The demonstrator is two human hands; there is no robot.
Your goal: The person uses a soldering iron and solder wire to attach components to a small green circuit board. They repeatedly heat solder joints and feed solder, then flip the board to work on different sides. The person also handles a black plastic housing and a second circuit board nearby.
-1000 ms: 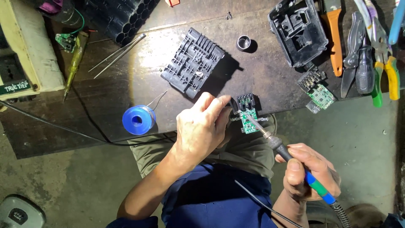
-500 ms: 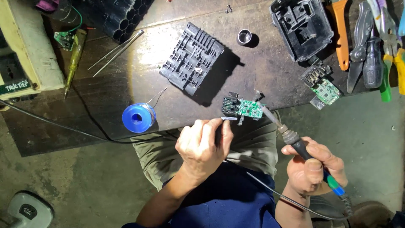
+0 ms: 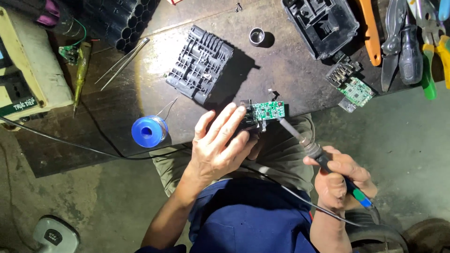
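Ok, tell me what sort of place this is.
Probably an electronics repair workbench: a soldering iron in the right hand, a green circuit board held by the left hand, a blue solder spool, pliers.

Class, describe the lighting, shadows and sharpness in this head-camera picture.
Head view: a bright pool lights the bench centre; the black housing casts a hard shadow rightwards; the corners fall dim; the left hand and circuit board are sharp.
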